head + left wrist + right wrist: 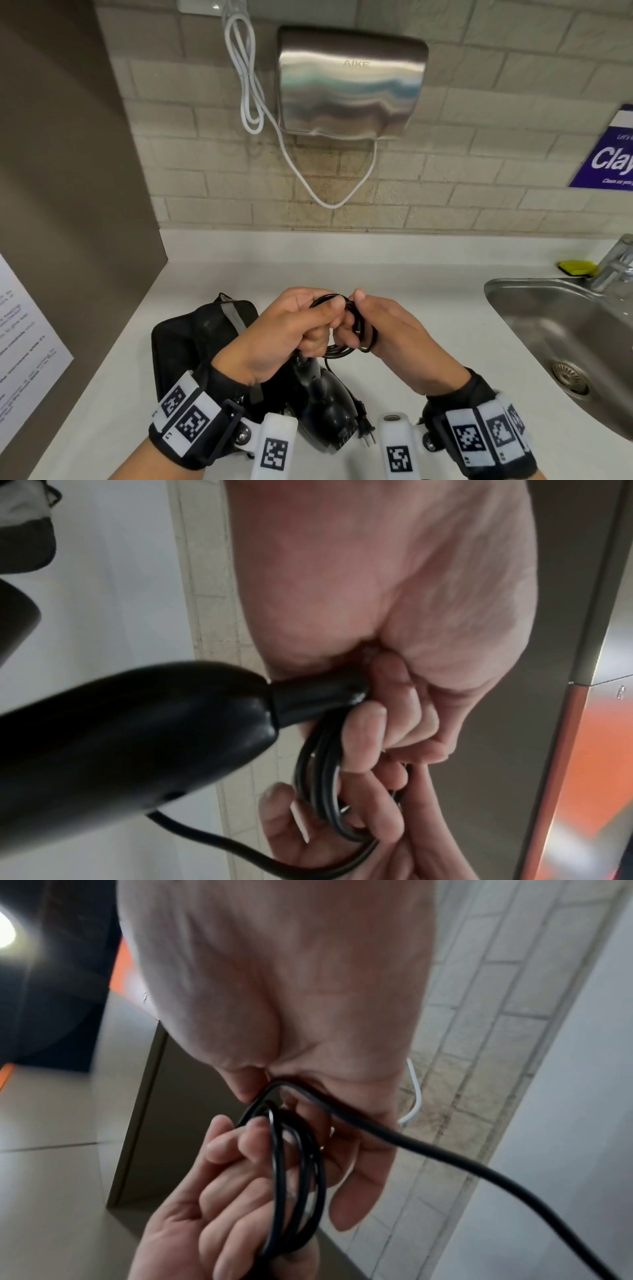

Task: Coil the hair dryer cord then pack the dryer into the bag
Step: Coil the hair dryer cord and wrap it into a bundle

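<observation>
Both hands are raised over the white counter (411, 308) and hold a small coil of black cord (356, 329) between them. My left hand (318, 325) grips the coil (322, 791) with curled fingers, right where the cord leaves the dryer's handle. My right hand (358, 318) pinches the coil's far side (298, 1177). A loose stretch of cord (479, 1172) trails down from it. The black hair dryer (325, 404) sits below my left wrist, its plug (364, 431) lying beside it. Left of the dryer, the black bag (191, 342) lies on the counter.
A steel sink (565, 342) with a faucet (616, 263) and a yellow sponge (575, 267) is at the right. On the tiled wall hang a steel hand dryer (349, 82) and its white cable (246, 85). A grey panel (68, 171) closes off the left.
</observation>
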Demonstrator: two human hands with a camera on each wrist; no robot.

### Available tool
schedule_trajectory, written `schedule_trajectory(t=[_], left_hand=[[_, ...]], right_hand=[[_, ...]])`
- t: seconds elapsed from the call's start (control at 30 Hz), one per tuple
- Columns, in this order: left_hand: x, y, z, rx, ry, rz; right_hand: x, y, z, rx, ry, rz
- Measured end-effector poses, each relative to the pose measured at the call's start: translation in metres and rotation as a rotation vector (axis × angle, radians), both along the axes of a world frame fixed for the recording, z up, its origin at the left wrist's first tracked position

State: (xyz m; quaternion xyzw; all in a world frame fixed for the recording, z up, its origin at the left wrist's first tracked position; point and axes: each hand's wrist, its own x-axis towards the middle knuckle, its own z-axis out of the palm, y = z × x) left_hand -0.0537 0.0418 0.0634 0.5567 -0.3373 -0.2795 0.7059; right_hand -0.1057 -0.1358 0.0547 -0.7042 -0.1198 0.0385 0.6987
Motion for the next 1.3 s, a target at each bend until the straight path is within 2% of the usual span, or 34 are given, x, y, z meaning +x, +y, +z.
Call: schedule_trajectory(t=[0.23,0.43,0.7,1.13,1.2,1.3], left_hand=[[0.002,-0.002,-0.005,-0.077,0.179,-0.013],[0.002,-0.001,-0.005,-0.016,0.060,0.067],[-0.005,-0.002,-0.019,0.031,-0.124,0.221],[-0.026,-0.028,-0.030,0.098,-0.387,0.498],[-0.028,-0.032,-0.028,0.056,-0.398,0.529],[-0.028,-0.034,-0.028,-0.058,-0.298,0.544]], right_hand=[[0.000,-0.001,-0.004,0.257,0.005,0.045],[-0.001,0.003,-0.004,0.314,-0.003,-0.072],[0.003,0.010,-0.005,0.505,0.038,-0.179],[-0.002,0.023,-0.009,0.660,-0.045,-0.242],[-0.001,0.025,-0.010,0.681,-0.053,-0.255],[0.001,0.026,-0.011,0.652,-0.046,-0.271]])
